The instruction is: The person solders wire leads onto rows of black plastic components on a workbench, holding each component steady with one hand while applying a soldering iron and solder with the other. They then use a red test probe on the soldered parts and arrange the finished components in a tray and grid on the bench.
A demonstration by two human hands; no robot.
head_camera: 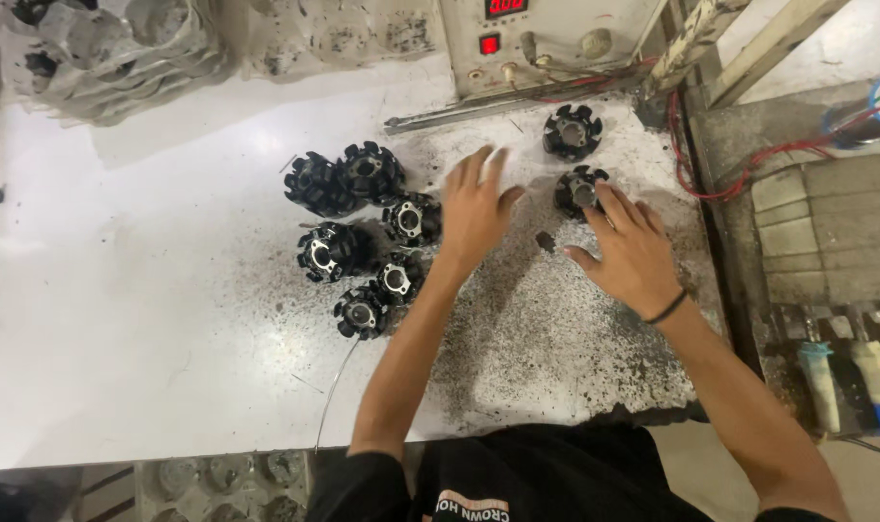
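Near the front of the gritty white bench (150, 387), six black finned metal parts (363, 232) sit bunched just left of the open, flat left hand (474, 208), while the open right hand (629, 246) fingers a seventh part (580, 189), another (572, 131) lying beyond it.

six black finned metal motor cores (363, 232) sit clustered left of the left hand (474, 208). two more (572, 131) lie far right, the nearer one (579, 188) under the right hand's (633, 253) fingertips. grey control box (546, 39) at the far edge.
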